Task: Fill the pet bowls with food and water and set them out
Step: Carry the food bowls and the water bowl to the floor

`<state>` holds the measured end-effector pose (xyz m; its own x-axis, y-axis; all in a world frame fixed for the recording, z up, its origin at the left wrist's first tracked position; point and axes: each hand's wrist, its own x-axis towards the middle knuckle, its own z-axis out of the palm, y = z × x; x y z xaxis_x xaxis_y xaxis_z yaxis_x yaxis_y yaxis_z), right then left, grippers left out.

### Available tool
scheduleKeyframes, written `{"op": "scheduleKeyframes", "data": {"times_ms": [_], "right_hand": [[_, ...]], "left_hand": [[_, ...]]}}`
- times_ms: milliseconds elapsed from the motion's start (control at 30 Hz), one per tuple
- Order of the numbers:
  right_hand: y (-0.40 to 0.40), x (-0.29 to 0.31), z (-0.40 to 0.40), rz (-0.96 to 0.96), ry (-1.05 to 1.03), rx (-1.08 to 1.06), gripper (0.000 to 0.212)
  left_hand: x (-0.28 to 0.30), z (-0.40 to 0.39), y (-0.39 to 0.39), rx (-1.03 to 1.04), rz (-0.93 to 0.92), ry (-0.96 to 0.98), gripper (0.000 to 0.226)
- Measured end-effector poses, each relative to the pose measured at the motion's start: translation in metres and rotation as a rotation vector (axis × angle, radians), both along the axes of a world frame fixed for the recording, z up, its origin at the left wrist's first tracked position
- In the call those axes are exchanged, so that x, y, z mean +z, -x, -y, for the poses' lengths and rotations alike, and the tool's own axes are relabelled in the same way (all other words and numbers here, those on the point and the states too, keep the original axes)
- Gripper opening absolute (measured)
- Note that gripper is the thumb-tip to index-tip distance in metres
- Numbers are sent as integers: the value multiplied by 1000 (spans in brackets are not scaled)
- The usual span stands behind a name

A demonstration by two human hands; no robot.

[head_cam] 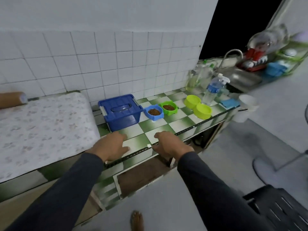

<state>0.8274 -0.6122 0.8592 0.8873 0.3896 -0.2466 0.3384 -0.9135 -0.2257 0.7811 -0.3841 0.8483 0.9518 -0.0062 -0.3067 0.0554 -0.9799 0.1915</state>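
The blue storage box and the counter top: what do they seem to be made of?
Blue storage box: likely plastic, glossy, with a moulded lid handle and grey clip latches. Counter top: apparently glazed ceramic tile, in green and white checks with visible joints.

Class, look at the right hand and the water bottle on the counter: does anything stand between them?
Yes. The right hand rests at the counter's front edge, and the water bottle stands at the back right. The two yellow-green bowls sit just in front of the bottle, roughly on the direct line. Otherwise only bare tiles lie between.
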Motion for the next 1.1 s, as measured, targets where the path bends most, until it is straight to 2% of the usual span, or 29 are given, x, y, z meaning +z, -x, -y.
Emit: {"op": "scheduleKeyframes", "data": {"times_ms": [300, 600, 867, 1100], "right_hand": [[-74, -12, 104, -16, 38, -213, 47], [-163, -34, 157, -44, 29, -297, 47], [-237, -61, 172, -71, 21, -265, 45], [-327, -90, 177, -120, 32, -116, 51]], "left_hand": [[-28, 95, -123, -188, -57, 15, 63], [-41, 147, -232, -290, -75, -17, 61], [-56, 151, -299, -234, -111, -2, 59], [-76, 150, -353, -81, -129, 13, 66]]}}
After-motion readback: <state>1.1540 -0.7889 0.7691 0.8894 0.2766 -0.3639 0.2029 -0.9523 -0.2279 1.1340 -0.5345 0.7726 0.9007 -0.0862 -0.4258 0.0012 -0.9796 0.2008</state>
